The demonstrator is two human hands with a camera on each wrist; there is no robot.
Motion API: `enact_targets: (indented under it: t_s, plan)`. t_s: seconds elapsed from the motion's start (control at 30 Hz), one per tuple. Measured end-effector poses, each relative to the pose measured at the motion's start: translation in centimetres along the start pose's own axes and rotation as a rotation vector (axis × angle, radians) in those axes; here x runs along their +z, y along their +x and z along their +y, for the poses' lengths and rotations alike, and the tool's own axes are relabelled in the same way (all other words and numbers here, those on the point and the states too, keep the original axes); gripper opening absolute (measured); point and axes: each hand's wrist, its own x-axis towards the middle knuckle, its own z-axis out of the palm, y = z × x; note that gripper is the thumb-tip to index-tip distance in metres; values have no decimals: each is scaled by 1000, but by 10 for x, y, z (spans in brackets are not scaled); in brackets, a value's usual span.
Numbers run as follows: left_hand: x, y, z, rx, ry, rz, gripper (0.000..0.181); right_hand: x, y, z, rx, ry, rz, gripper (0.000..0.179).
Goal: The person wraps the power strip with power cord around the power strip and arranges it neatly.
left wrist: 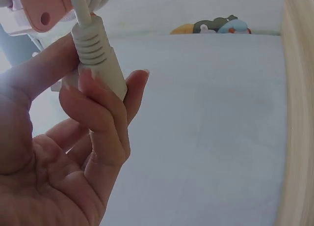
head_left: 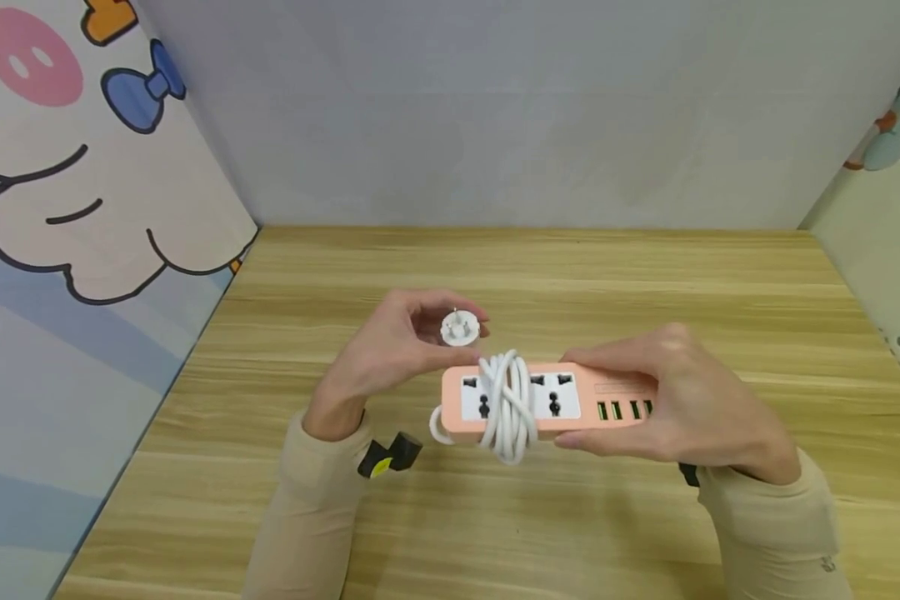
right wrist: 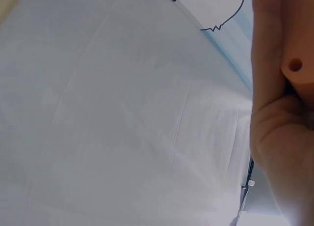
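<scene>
A pink power strip with white socket panels and several USB ports is held level above the table by my right hand, its thumb along one long edge and fingers along the other. White cable is wound round the strip's left half. My left hand pinches the cable's white plug, whose pins face up toward the head view. In the left wrist view the ribbed neck of the plug shows between thumb and fingers. The right wrist view catches only an end of the power strip against the palm.
The wood-grain table extends under both hands. A grey-white wall panel rises behind it, and a cartoon-printed panel stands at the left. Another printed panel borders the right side.
</scene>
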Motion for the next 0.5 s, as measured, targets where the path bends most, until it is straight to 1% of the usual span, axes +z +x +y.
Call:
enact_targets:
  t_s: [0.17,0.23,0.3,0.4,0.5]
  plan:
    - [-4,-9,8,-25,-6,5,33,3,2,0,9,-8,-39,43]
    - [-6,-12,10,-23,12,3,34,4,2,0,5,-9,-46,41]
    - [-8,-14,11,-16,26,-2,35,6,3,0,3,-21,-43,40]
    - [-10,-16,12,-1,22,-17,37,7,3,0,0,-42,-30,38]
    - [-11,-17,13,8,-3,-35,38,7,4,0,8,-59,-19,35]
